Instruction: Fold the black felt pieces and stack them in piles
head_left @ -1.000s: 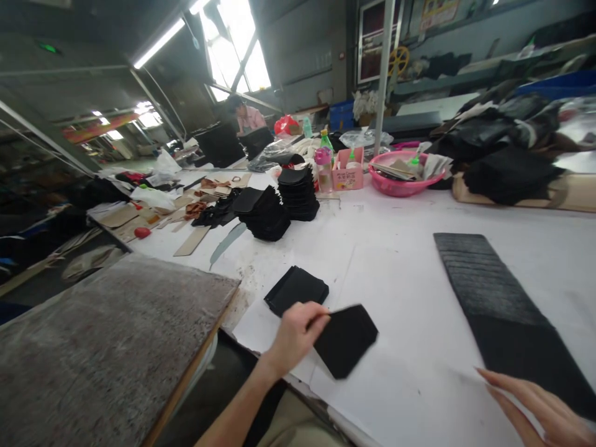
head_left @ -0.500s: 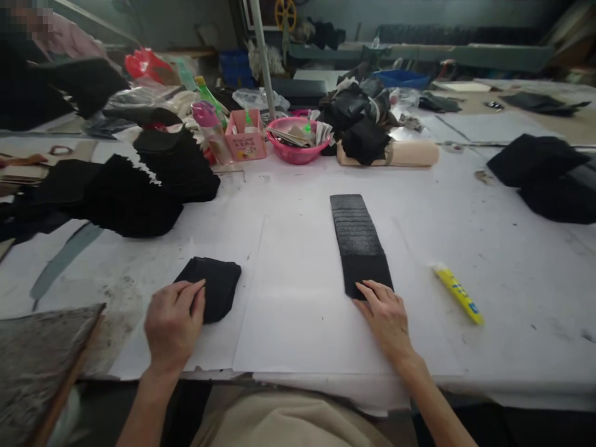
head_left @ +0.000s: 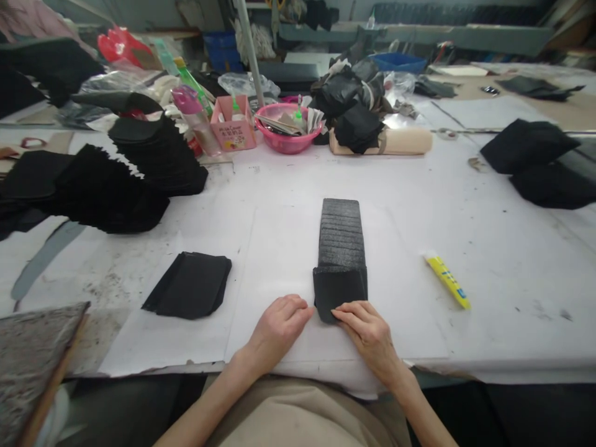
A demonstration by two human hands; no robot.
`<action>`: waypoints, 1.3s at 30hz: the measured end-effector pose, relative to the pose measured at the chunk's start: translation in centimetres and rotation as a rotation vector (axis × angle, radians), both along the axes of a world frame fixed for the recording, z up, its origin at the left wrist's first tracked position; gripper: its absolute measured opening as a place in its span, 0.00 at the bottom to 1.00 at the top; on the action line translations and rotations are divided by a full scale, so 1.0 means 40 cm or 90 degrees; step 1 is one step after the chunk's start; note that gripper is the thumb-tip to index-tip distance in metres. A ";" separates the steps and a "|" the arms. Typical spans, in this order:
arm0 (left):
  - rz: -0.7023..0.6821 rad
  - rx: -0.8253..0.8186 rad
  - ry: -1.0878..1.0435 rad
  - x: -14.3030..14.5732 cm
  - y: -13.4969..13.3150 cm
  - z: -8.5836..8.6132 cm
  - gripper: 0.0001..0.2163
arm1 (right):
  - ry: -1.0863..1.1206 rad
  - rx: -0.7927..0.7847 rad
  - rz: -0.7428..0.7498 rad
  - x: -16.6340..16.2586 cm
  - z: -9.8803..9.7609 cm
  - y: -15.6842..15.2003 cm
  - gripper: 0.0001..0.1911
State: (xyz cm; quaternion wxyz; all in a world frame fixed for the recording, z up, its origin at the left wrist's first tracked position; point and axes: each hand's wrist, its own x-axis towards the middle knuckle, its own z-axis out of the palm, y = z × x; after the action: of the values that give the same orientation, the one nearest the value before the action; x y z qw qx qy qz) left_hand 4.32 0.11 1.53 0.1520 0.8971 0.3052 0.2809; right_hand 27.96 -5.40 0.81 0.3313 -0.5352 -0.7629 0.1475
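Left grip moved rightward, black piece ahead, in right grip

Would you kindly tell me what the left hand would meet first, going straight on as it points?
Probably the flat, black, leather-like piece, just beside the left hand; whether they touch is unclear.

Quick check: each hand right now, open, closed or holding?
Left hand: closed, fingertips at the black piece's left edge; whether it grips cannot be told.
Right hand: closed, pinching the black piece's near edge.
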 end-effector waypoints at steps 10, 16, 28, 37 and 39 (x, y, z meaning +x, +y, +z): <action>0.023 -0.033 0.031 0.037 0.033 -0.014 0.03 | -0.082 0.076 0.087 -0.055 0.015 -0.051 0.09; 0.033 -0.043 0.074 -0.043 -0.028 -0.003 0.04 | -0.050 -0.008 0.223 -0.116 0.019 -0.088 0.08; 0.026 -0.014 0.107 -0.100 -0.061 -0.021 0.07 | -0.117 -0.031 -0.057 -0.099 0.034 0.041 0.08; 0.061 -0.061 0.063 -0.084 -0.023 -0.006 0.09 | -0.166 -0.057 -0.001 -0.114 0.036 0.061 0.04; 0.076 -0.034 0.083 -0.072 -0.014 -0.008 0.11 | -0.168 -0.063 0.007 -0.120 0.039 0.057 0.05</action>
State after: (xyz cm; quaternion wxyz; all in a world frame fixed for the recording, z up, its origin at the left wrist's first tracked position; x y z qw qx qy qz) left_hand 1.43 -0.43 1.22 0.1390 0.8893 0.3747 0.2222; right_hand 23.17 -3.12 2.36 0.2009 -0.5616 -0.7944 0.1149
